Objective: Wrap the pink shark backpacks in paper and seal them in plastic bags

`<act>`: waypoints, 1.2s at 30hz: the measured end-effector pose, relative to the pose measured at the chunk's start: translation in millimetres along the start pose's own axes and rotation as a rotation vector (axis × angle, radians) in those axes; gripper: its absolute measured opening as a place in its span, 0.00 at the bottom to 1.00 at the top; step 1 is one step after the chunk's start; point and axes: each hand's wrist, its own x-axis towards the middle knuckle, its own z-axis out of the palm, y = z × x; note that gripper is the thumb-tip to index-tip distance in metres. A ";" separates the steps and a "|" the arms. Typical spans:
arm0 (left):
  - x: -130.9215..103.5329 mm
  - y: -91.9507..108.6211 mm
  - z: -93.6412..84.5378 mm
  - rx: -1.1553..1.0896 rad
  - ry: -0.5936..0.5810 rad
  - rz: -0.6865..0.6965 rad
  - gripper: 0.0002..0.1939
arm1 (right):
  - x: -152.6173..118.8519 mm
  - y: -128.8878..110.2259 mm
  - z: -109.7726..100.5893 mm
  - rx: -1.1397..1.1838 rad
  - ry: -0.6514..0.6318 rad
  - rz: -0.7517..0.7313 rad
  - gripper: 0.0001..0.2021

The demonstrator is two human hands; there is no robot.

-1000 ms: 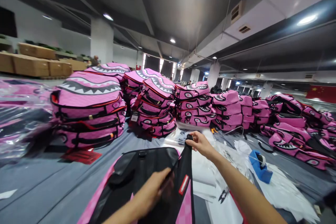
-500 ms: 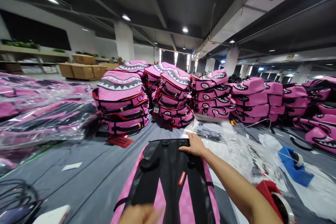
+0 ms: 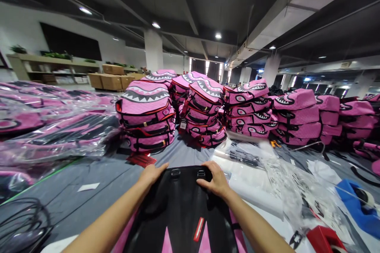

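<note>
A pink and black backpack (image 3: 187, 205) lies before me with its black strap side up, a small red tag on it. My left hand (image 3: 152, 174) is closed on its far left corner, the fingertips partly hidden at the edge. At the far right corner, my right hand (image 3: 216, 180) grips it too, fingers over the edge and thumb beside a strap buckle (image 3: 201, 174). Just beyond stand two stacks of pink shark-mouth backpacks, a left stack (image 3: 147, 114) and a middle stack (image 3: 204, 110). Red tags (image 3: 141, 159) lie at the left stack's foot.
Plastic-wrapped backpacks (image 3: 65, 134) are piled at left. To the right lie clear plastic bags (image 3: 285, 182), a blue tape dispenser (image 3: 358, 205) and a red tape dispenser (image 3: 323, 239). More backpack stacks (image 3: 297, 116) line the back. Black cables (image 3: 25, 221) coil at near left.
My left hand has moved from the near part of the backpack to its far left corner and taken hold. My right hand stays at the far right corner. The view has turned slightly left.
</note>
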 end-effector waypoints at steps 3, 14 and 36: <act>-1.1 -16.9 -16.2 0.078 -0.082 0.008 0.17 | 4.3 -9.3 12.2 0.045 0.000 -0.059 0.25; -54.2 -21.5 11.8 -0.070 0.067 0.554 0.19 | -5.9 -23.1 26.2 -0.243 0.009 -0.055 0.25; -43.9 -37.8 66.1 0.142 -0.161 0.515 0.35 | 26.2 17.6 59.3 -0.570 -0.482 0.289 0.25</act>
